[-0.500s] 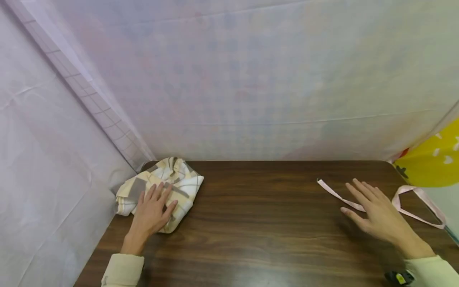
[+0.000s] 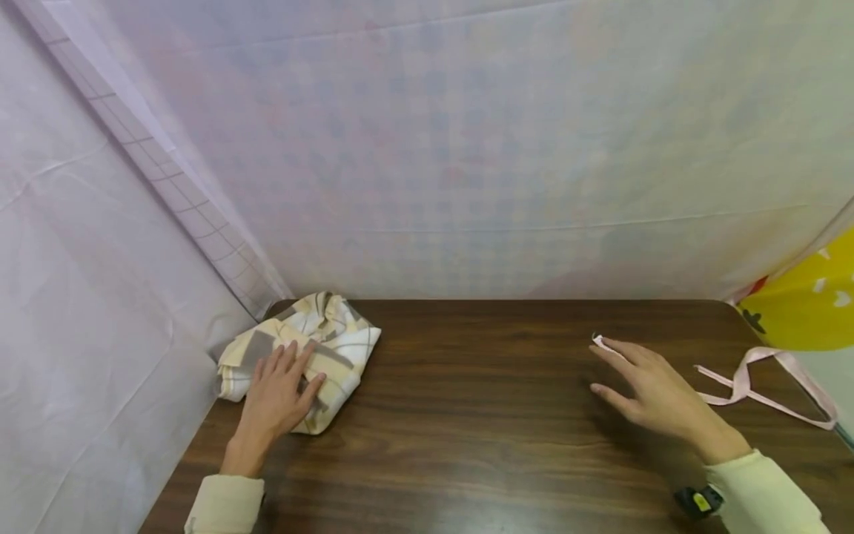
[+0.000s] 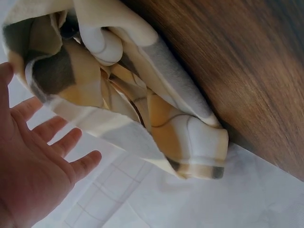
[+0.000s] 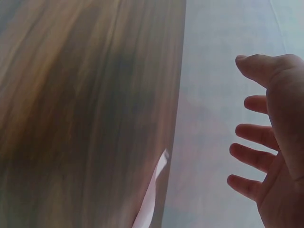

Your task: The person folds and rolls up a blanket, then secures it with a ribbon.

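Note:
A crumpled plaid cloth in cream, white and grey lies in a heap at the table's left end. My left hand is over its near side, fingers extended. The left wrist view shows that hand spread beside the cloth, gripping nothing; whether a fingertip touches is unclear. On the right, my right hand hovers palm down with straight fingers above a thin pink ribbon, hiding its middle stretch. The ribbon's end shows in the right wrist view, apart from the spread fingers.
The dark wooden table spans the front. Pale sheet-like walls stand behind it and along its left. A yellow patterned fabric hangs at the far right corner. A black band is on my right wrist.
My right hand has shifted left over the table, now covering the ribbon's middle and uncovering part nearer its loop. The left hand and the cloth have stayed nearly still.

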Available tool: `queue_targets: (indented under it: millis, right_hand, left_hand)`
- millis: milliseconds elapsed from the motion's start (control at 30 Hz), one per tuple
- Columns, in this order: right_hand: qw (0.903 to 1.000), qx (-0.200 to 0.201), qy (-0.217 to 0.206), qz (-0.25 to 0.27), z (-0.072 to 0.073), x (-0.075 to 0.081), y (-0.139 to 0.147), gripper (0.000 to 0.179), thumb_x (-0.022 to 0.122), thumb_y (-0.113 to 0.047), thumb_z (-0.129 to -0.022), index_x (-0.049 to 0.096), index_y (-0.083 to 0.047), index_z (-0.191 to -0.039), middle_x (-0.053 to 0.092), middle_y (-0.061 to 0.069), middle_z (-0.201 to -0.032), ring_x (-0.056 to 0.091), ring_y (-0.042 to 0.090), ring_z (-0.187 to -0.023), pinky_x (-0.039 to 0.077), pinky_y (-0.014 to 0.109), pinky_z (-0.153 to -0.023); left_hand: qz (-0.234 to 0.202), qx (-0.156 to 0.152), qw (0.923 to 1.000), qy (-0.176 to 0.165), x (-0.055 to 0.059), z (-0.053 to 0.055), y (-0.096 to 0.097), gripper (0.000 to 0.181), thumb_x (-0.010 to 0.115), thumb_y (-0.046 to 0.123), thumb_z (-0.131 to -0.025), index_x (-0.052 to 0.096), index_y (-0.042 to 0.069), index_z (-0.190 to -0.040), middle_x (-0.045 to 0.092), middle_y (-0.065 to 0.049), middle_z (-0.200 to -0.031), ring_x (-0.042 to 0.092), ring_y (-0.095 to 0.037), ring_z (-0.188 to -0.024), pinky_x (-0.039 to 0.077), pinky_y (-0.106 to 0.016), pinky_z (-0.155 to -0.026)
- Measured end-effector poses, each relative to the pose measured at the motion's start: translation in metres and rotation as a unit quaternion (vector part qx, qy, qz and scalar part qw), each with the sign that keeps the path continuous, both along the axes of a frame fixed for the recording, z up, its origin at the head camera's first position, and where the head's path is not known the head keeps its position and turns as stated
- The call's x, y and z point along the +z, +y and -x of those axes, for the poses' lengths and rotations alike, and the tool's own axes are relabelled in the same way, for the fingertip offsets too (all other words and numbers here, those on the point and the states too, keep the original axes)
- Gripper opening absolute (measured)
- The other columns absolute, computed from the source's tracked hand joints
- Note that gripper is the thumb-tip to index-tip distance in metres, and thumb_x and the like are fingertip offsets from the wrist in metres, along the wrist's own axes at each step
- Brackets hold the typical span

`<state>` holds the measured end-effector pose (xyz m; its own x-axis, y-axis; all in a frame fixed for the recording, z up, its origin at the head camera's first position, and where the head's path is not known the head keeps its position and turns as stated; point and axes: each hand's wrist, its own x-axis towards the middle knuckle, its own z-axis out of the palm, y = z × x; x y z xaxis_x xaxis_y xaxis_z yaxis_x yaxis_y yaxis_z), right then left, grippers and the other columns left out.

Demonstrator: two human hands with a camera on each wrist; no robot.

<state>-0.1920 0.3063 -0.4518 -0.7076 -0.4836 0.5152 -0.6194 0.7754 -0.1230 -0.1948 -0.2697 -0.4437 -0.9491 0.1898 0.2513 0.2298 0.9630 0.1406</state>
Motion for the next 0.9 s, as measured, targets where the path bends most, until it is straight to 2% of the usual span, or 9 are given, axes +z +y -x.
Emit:
queue_targets:
  millis: [133,267,400,500,567,700,800,900]
  right_hand:
    - [0.9999,0.013,-0.004,-0.003,0.004,0.002,-0.016,0.062,0.082,-0.028,-0.079,0.059,-0.004,-0.131,0.058,0.025,-0.13,0.056,0.047,-0.114,0.042,0.064,-0.09]
    - [0.9995,0.026,-0.017,-0.006,0.008,0.003,-0.032,0.058,0.081,-0.023,-0.08,0.06,-0.001,-0.13,0.059,0.024,-0.129,0.057,0.047,-0.115,0.043,0.064,-0.092]
    - [0.9988,0.045,-0.017,-0.004,0.013,0.003,-0.05,0.055,0.081,-0.022,-0.08,0.063,0.0,-0.127,0.061,0.024,-0.127,0.059,0.043,-0.114,0.044,0.061,-0.094]
    - [0.998,0.062,-0.011,0.0,0.017,0.003,-0.064,0.051,0.081,-0.021,-0.08,0.065,0.0,-0.123,0.062,0.023,-0.125,0.061,0.04,-0.111,0.048,0.057,-0.093]
    - [0.9973,0.072,-0.016,0.005,0.018,0.003,-0.073,0.048,0.08,-0.021,-0.081,0.066,0.0,-0.122,0.063,0.022,-0.124,0.062,0.039,-0.11,0.05,0.055,-0.09]
    - [0.9956,0.082,-0.044,0.009,0.019,0.004,-0.089,0.044,0.078,-0.022,-0.085,0.066,-0.002,-0.122,0.064,0.019,-0.123,0.062,0.036,-0.111,0.051,0.053,-0.091]
    - [0.9944,0.081,-0.068,0.008,0.017,0.004,-0.1,0.042,0.075,-0.025,-0.088,0.066,-0.003,-0.123,0.064,0.017,-0.123,0.062,0.034,-0.113,0.05,0.052,-0.092]
    - [0.9925,0.083,-0.09,0.006,0.016,0.004,-0.109,0.041,0.073,-0.026,-0.09,0.066,-0.005,-0.124,0.065,0.016,-0.123,0.062,0.033,-0.113,0.05,0.052,-0.094]
  left_hand:
    - [-0.006,0.007,0.9999,0.013,0.0,-0.001,-0.003,0.065,0.058,0.042,-0.098,0.04,0.006,-0.15,0.033,-0.034,-0.15,0.032,-0.053,-0.137,0.024,-0.069,-0.109]
    - [-0.024,0.022,0.9994,0.007,-0.001,-0.002,-0.005,0.075,0.061,0.041,-0.096,0.033,-0.003,-0.151,0.028,-0.043,-0.147,0.031,-0.059,-0.133,0.026,-0.069,-0.108]
    - [-0.082,0.044,0.994,-0.057,-0.001,-0.004,-0.007,0.085,0.058,0.039,-0.098,0.016,-0.011,-0.152,0.017,-0.049,-0.147,0.023,-0.062,-0.136,0.025,-0.069,-0.109]
    - [-0.129,0.042,0.9861,-0.095,-0.002,-0.003,-0.006,0.085,0.057,0.033,-0.1,0.009,-0.016,-0.15,0.015,-0.047,-0.149,0.021,-0.061,-0.137,0.026,-0.067,-0.11]
    - [-0.15,0.028,0.9834,-0.098,-0.005,-0.001,-0.005,0.082,0.058,0.026,-0.099,0.01,-0.018,-0.149,0.018,-0.045,-0.15,0.025,-0.059,-0.137,0.027,-0.064,-0.111]
    - [-0.176,0.004,0.9812,-0.078,-0.01,0.003,-0.003,0.077,0.062,0.013,-0.096,0.015,-0.019,-0.147,0.027,-0.042,-0.148,0.036,-0.055,-0.133,0.029,-0.06,-0.112]
    - [-0.195,0.014,0.9777,-0.076,-0.013,0.004,-0.001,0.076,0.064,0.009,-0.094,0.017,-0.016,-0.149,0.035,-0.041,-0.145,0.042,-0.055,-0.129,0.034,-0.061,-0.108]
    - [-0.215,0.037,0.9724,-0.083,-0.015,0.004,0.002,0.076,0.064,0.008,-0.093,0.02,-0.011,-0.151,0.038,-0.039,-0.144,0.043,-0.053,-0.129,0.035,-0.06,-0.108]
